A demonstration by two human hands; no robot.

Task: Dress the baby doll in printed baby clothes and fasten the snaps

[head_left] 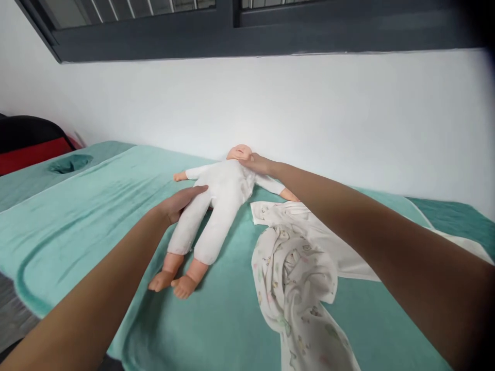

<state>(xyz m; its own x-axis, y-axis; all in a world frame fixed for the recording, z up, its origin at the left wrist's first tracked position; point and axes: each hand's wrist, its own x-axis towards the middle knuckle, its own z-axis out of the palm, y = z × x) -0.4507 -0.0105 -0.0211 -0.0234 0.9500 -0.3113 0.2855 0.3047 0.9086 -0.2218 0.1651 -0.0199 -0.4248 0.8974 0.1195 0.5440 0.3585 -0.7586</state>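
Observation:
A baby doll [218, 198] in a white body suit lies on its back on a teal towel-covered bed [96, 206], head toward the wall, bare feet toward me. My left hand [181, 202] rests flat against the doll's hip and side, fingers stretched out. My right hand [258, 163] lies at the doll's neck and shoulder, just below its head, fingers extended. Beside the doll on the right lies a crumpled white printed cloth [297, 278], partly under my right forearm.
A white wall runs behind the bed under a dark window frame [232, 26]. At the far left a second teal-covered table with a face hole [69, 164] stands beside a black and red chair [27, 144]. The bed's near left edge drops off.

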